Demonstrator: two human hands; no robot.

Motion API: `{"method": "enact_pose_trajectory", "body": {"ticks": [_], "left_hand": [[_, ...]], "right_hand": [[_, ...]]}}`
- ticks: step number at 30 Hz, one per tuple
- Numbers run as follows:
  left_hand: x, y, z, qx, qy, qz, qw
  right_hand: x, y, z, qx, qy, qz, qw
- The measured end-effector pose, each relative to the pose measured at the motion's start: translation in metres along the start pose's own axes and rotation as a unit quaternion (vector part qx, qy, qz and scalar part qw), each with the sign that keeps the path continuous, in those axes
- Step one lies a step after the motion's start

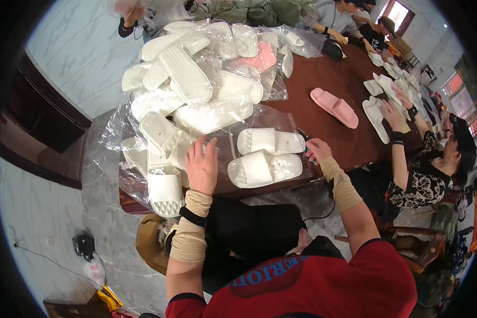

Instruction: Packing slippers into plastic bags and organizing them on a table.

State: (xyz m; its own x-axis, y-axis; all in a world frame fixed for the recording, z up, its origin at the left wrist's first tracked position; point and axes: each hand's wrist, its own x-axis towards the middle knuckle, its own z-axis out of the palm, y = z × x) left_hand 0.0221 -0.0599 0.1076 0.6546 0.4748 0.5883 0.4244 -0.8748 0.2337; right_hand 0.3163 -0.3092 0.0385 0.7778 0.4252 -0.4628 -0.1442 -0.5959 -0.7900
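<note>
Pair of white slippers (pixel 264 163) on the brown desk (pixel 307 79), lying side by side between the two hands, toes to the left and heels to the right; each has one broad white strap. The right hand (pixel 319 151), just beside the heels, is curled in a narrow grip about a small dark-and-green object (pixel 308 152), largely hidden by the fingers. The left hand (pixel 201 167) appears unladen, its fingers extended and loosely parted; nearest to it are the stacked white slippers (pixel 165 185) at the desk's left corner, though whether it touches them cannot be told. Both forearms bear beige sleeves (pixel 190 238). Behind the pair, a heap of white slippers (pixel 185 74), many in clear plastic bags, covers the left part of the desk, with a pink piece (pixel 262 57) among them. Well apart from the heap, to its right, lies a single pink slipper (pixel 334 107). At the right side, a co-worker (pixel 416 185) in a patterned black top reaches with both hands to further white slippers (pixel 375 116). Other people (pixel 331 18) work at the far end
</note>
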Motion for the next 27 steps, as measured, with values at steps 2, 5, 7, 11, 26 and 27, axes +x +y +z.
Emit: {"method": "enact_pose_trajectory", "body": {"ticks": [2,5,7,11,26,27], "left_hand": [[-0.016,-0.013,0.024,-0.02,-0.079,-0.021,0.996],[-0.025,-0.025,0.039,0.016,-0.125,-0.002,0.992],[-0.024,-0.022,0.042,0.033,-0.145,0.001,0.989],[-0.023,-0.019,0.04,-0.005,-0.155,-0.009,0.988],[-0.026,-0.02,0.048,-0.041,-0.189,-0.039,0.98],[-0.036,-0.025,0.044,-0.047,-0.193,-0.039,0.979]], "right_hand": [[0.013,0.015,0.008,-0.213,0.081,-0.172,0.958],[0.016,0.014,0.012,-0.25,0.066,-0.202,0.945],[0.016,0.012,0.012,-0.27,0.064,-0.215,0.936],[0.003,0.012,0.016,-0.238,0.113,-0.143,0.954],[-0.003,0.006,0.005,0.061,-0.26,-0.053,0.962],[-0.021,-0.017,0.016,0.08,-0.309,-0.059,0.946]]}}
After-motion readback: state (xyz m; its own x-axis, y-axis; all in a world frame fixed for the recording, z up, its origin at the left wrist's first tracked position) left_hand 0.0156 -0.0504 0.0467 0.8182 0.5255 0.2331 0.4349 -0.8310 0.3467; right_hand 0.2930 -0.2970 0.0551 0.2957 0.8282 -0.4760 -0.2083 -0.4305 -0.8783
